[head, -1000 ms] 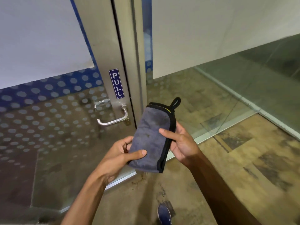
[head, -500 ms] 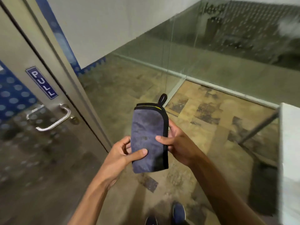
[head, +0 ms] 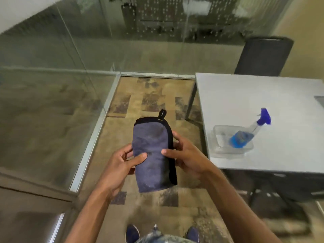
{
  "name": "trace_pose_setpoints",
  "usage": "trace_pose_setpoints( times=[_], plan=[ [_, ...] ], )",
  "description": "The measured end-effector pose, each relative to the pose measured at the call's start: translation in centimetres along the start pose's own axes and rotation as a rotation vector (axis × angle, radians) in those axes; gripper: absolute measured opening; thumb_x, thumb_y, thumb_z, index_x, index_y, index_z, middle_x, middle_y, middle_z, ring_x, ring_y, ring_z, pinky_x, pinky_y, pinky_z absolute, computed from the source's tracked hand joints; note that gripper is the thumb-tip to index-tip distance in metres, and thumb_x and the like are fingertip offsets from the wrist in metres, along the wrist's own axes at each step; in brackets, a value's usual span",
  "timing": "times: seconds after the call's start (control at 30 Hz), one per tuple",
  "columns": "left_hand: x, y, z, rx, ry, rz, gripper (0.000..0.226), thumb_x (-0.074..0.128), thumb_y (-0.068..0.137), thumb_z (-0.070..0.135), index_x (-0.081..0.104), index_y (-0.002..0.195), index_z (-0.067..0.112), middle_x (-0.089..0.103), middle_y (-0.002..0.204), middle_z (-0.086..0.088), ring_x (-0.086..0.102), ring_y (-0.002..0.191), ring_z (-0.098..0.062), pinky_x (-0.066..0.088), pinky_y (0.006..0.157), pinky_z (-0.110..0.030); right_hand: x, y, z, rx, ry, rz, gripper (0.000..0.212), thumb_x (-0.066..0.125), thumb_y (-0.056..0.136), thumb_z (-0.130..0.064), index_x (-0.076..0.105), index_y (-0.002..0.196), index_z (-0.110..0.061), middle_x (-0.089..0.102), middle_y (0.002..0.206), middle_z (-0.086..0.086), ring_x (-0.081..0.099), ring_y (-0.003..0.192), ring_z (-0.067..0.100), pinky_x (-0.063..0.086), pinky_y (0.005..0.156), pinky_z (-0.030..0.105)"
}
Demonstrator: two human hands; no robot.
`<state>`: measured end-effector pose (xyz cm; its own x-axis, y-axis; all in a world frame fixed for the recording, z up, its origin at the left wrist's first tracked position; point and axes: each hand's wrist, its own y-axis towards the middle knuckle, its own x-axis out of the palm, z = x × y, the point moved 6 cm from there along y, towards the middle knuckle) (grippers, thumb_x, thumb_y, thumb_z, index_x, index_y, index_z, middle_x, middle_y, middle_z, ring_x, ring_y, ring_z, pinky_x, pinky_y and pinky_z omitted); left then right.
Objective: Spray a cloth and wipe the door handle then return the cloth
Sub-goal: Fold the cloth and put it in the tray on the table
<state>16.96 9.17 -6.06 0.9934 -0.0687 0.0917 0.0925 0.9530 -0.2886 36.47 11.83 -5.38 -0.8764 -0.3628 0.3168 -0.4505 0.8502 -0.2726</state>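
Observation:
A folded grey-blue cloth (head: 152,151) with a black trim and a small hanging loop is held upright in front of me. My left hand (head: 121,163) grips its left edge, thumb across the front. My right hand (head: 185,155) holds its right edge, thumb on the front too. A spray bottle (head: 245,134) with blue liquid and a blue trigger head lies tilted in a clear plastic tray (head: 220,148) on the grey table (head: 263,95) to my right. The door handle is out of view.
Glass partition walls (head: 52,95) with a metal floor rail run along the left and back. A dark chair (head: 264,57) stands behind the table. My shoes (head: 133,234) show at the bottom on patterned carpet. A table leg (head: 190,100) stands near the cloth.
My view has swung right, away from the door and its handle; the table, tray and spray bottle have come into sight. Both hands still hold the cloth the same way.

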Motion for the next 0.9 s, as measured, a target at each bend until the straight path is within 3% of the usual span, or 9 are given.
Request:
trace_pose_setpoints(
  times=[0.13, 0.2, 0.33, 0.43, 0.57, 0.67, 0.8, 0.9],
  plan=[
    [7.8, 1.4, -1.6, -0.021, 0.002, -0.07, 0.04, 0.082, 0.079, 0.028, 0.078, 0.119, 0.03, 0.08, 0.122, -0.004, 0.077, 0.111, -0.025, 0.063, 0.079, -0.035, -7.2, -4.7, -0.2, -0.012, -0.104, 0.015, 0.072, 0.075, 0.09, -0.008, 0.047, 0.147, -0.043, 0.065, 0.139, 0.005, 0.064, 0.128, 0.026, 0.053, 0.105, 0.057],
    [11.5, 2.0, -2.4, -0.035, 0.006, -0.086, 0.04, 0.082, 0.079, 0.028, 0.078, 0.118, 0.031, 0.079, 0.123, -0.003, 0.077, 0.112, -0.025, 0.062, 0.079, -0.037, -10.6, -6.9, -0.2, -0.009, -0.158, 0.042, 0.074, 0.073, 0.092, -0.012, 0.043, 0.148, -0.05, 0.064, 0.14, -0.004, 0.063, 0.128, 0.019, 0.057, 0.101, 0.051],
    [18.1, 3.4, -4.0, -0.068, 0.026, -0.113, 0.043, 0.083, 0.078, 0.03, 0.078, 0.12, 0.032, 0.079, 0.125, -0.002, 0.075, 0.116, -0.027, 0.061, 0.086, -0.047, -16.6, -10.7, -0.9, -0.003, -0.238, 0.099, 0.066, 0.071, 0.095, -0.02, 0.045, 0.14, -0.062, 0.066, 0.133, -0.023, 0.064, 0.123, 0.003, 0.061, 0.088, 0.026],
    [22.2, 4.6, -4.8, -0.088, 0.051, -0.159, 0.047, 0.083, 0.079, 0.031, 0.074, 0.125, 0.032, 0.078, 0.126, -0.001, 0.075, 0.117, -0.026, 0.058, 0.094, -0.056, -20.3, -12.5, -1.1, 0.036, -0.223, 0.145, 0.063, 0.07, 0.096, -0.02, 0.048, 0.133, -0.066, 0.069, 0.124, -0.027, 0.066, 0.118, 0.0, 0.063, 0.081, 0.029],
    [26.3, 7.5, -6.1, -0.143, 0.073, -0.212, 0.04, 0.078, 0.094, 0.019, 0.068, 0.132, 0.031, 0.079, 0.125, 0.004, 0.076, 0.116, -0.019, 0.062, 0.081, -0.036, -25.1, -13.2, -0.6, 0.05, -0.204, 0.252, 0.051, 0.073, 0.094, -0.018, 0.054, 0.129, -0.05, 0.074, 0.122, -0.016, 0.07, 0.114, 0.005, 0.064, 0.077, 0.025],
    [28.7, 9.9, -7.1, -0.224, 0.06, -0.273, 0.035, 0.067, 0.101, 0.008, 0.068, 0.122, 0.036, 0.081, 0.117, 0.011, 0.078, 0.103, -0.007, 0.06, 0.066, -0.019, -28.3, -12.7, 0.0, 0.062, -0.185, 0.344, 0.051, 0.075, 0.092, -0.019, 0.054, 0.133, -0.04, 0.072, 0.129, -0.005, 0.068, 0.121, 0.019, 0.062, 0.095, 0.044],
    [31.1, 14.1, -7.9, -0.27, 0.151, -0.363, 0.049, 0.063, 0.102, 0.002, 0.059, 0.123, 0.046, 0.082, 0.11, 0.013, 0.078, 0.098, -0.003, 0.06, 0.064, -0.018, -32.1, -11.2, -0.2, 0.056, -0.262, 0.429, 0.057, 0.074, 0.095, -0.023, 0.047, 0.143, -0.04, 0.063, 0.134, 0.01, 0.065, 0.121, 0.032, 0.06, 0.094, 0.058],
    [32.5, 17.9, -8.3, -0.266, 0.193, -0.384, 0.066, 0.065, 0.1, 0.001, 0.043, 0.135, 0.053, 0.082, 0.114, 0.006, 0.078, 0.103, -0.007, 0.061, 0.068, -0.027, -34.8, -9.3, -0.3, 0.063, -0.369, 0.43, 0.057, 0.067, 0.1, -0.029, 0.039, 0.149, -0.038, 0.059, 0.134, 0.012, 0.066, 0.116, 0.033, 0.065, 0.084, 0.053]
  ],
)
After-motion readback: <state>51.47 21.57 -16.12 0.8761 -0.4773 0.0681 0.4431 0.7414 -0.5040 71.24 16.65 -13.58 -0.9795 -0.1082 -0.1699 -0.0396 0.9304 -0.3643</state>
